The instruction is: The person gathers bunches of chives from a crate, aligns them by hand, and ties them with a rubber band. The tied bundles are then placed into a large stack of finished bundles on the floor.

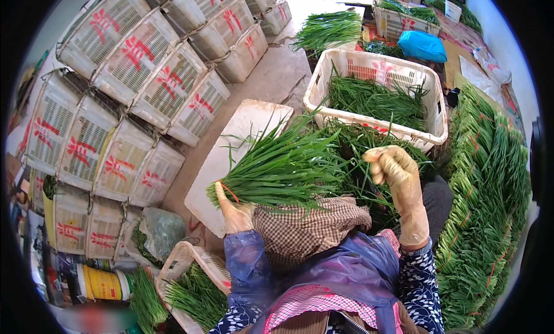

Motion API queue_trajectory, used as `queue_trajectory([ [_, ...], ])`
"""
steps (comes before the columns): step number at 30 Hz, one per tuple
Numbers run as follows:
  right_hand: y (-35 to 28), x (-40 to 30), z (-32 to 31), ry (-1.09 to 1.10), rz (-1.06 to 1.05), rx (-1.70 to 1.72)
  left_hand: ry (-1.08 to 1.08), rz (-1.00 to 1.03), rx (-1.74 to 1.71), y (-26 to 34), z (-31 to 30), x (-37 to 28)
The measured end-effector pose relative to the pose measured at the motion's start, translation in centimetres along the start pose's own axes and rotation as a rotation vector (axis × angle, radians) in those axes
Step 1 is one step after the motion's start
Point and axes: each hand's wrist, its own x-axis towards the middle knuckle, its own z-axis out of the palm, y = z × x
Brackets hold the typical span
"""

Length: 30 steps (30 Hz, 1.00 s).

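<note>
My left hand (236, 215), in a pale rubber glove, grips a bunch of Chinese chives (277, 165) by its cut stem end. An orange band (229, 191) goes round the stems beside my thumb, and the leaves fan out to the right. Apart from the bunch, my gloved right hand (396, 165) is raised with its fingers curled in; nothing plainly shows in it. Loose chive leaves (359, 143) lie heaped beneath that hand. Under the bunch are a white foam board (251, 113) and a brown checked cloth (307, 226) over my lap.
A white plastic crate (376, 59) of loose greens stands ahead. Banded chive bunches (480, 204) are piled along my right. Stacked white crates (138, 52) line the left. Near my left elbow sit another crate (177, 258) with chives and a yellow bucket (101, 283).
</note>
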Motion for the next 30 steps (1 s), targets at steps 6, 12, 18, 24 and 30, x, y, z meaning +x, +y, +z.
queue_trajectory([
  [6, 0.4, -0.7, 4.4, -0.431, -0.276, -0.673, -0.069, 0.006, 0.054, -0.1, -0.2, 0.0],
  [12, 4.9, -0.7, 7.8, -0.419, -0.399, -1.364, -0.034, 0.017, 0.118, -1.1, 1.2, -1.2],
  [18, 7.3, -1.3, 8.7, -0.36, -0.415, -1.163, -0.015, 0.016, 0.065, -1.1, 1.4, -1.3],
  [24, 8.4, -1.2, 6.1, -0.941, 0.284, -0.423, -0.003, 0.073, 0.055, -1.4, 0.8, -0.7],
  [30, 2.8, -1.5, 1.7, -0.893, 0.481, -0.026, 0.016, 0.023, 0.069, -1.0, 1.0, -1.5],
])
